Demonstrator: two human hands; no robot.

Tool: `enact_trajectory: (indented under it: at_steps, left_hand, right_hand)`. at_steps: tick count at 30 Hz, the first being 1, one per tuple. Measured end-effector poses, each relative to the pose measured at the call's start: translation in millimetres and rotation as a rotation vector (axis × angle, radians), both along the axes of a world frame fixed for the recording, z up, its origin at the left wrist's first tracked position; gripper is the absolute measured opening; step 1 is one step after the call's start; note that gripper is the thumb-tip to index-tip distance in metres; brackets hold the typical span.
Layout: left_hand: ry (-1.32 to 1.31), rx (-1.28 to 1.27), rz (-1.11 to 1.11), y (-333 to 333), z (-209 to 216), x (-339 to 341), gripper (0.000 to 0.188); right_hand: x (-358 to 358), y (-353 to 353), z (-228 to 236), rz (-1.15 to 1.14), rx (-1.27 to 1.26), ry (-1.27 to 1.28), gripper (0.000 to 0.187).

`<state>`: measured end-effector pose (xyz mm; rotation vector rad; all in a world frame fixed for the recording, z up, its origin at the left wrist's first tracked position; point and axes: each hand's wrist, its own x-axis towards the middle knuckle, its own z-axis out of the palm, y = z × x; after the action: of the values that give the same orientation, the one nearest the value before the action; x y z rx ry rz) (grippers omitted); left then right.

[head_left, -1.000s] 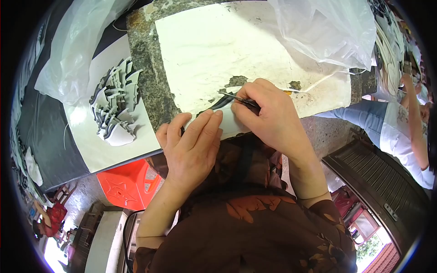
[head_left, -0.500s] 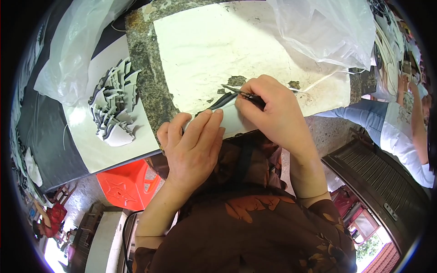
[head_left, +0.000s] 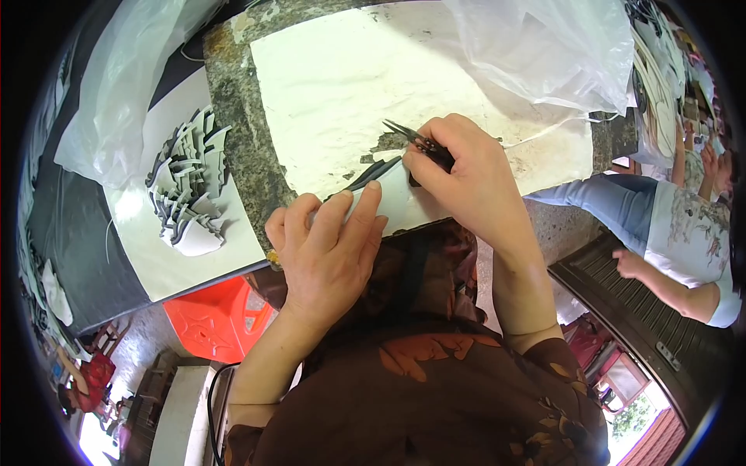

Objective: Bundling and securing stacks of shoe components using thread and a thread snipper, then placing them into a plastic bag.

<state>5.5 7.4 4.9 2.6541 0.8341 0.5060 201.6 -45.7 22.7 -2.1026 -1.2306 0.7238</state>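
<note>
1. Left hand (head_left: pixel 330 252), nearer, rests slightly spread on the black-edged pale piece (head_left: pixel 395 191), at its 1 o'clock, long axis 8-to-2 o'clock
2. Right hand (head_left: pixel 475 180) pinches dark snips (head_left: pixel 425 144); the piece lies toward its 9 o'clock

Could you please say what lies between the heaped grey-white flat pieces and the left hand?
The head view shows a bare margin of white sheet, then mottled grey slab, between the pieces and left hand.

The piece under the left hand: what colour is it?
The piece is pale, whitish grey, with a dark far edge; the head view shows it best.
</note>
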Motion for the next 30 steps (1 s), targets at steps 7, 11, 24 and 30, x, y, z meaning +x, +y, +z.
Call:
enact_trajectory:
  at_steps: [7, 11, 24, 30]
  left_hand:
    - [0.010, 0.027, -0.018, -0.2, -1.3, 4.5, 0.038]
    - [0.022, 0.019, -0.022, -2.2, 2.6, 7.2, 0.038]
    - [0.041, -0.037, -0.101, 5.9, 2.3, 25.1, 0.046]
    - [0.189, 0.044, -0.054, 4.7, 10.8, 7.5, 0.048]
  right_hand:
    - [3.6, -2.6, 0.6, -0.024, -0.002, 0.000, 0.018]
    - [3.1, -6.5, 0.9, -0.024, -0.009, -0.021, 0.018]
    - [0.0, -16.6, -22.5, -0.103, -0.013, -0.040, 0.016]
    - [-17.3, 1.3, -27.8, -0.036, 0.025, -0.050, 0.013]
